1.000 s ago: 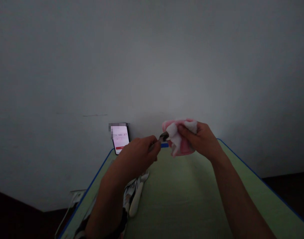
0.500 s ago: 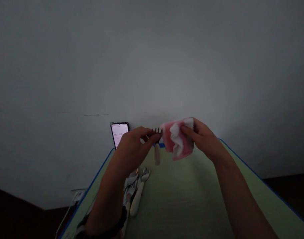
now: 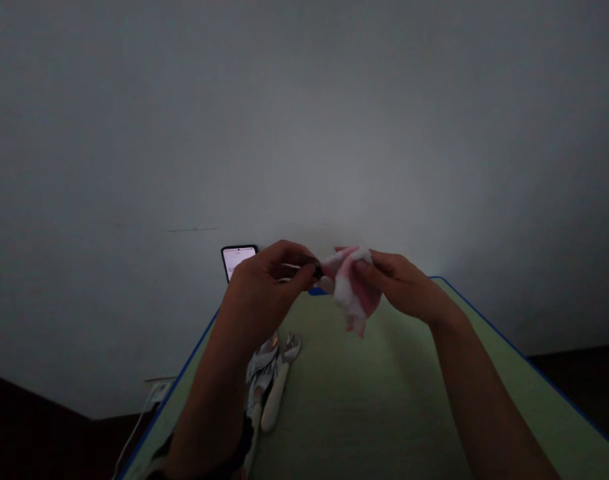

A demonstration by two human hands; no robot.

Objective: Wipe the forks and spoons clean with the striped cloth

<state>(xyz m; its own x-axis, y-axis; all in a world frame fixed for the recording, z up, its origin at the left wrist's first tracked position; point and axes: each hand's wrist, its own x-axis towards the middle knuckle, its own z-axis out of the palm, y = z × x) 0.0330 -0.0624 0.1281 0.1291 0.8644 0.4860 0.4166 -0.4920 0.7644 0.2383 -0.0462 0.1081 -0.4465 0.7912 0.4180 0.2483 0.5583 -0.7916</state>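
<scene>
My left hand [image 3: 279,273] is closed on the head end of a fork [image 3: 326,285], whose pale handle points right toward the cloth. The tines are mostly hidden by my fingers. My right hand [image 3: 399,283] grips a pink and white cloth [image 3: 354,293], bunched up and folded around at the handle's end. Both hands are raised over the far part of the table. Below my left forearm lies a pile of cutlery [image 3: 264,363], with a white-handled fork [image 3: 279,387] along its right side.
A phone [image 3: 237,260] with a lit screen leans against the wall [image 3: 304,133] behind my left hand. The green table [image 3: 374,400] has a blue edge. A white cable [image 3: 134,430] hangs from a wall socket at the lower left.
The fork has turned from handle-down to handle pointing right. The cloth, flat and spread before, is now bunched and has come left against the handle.
</scene>
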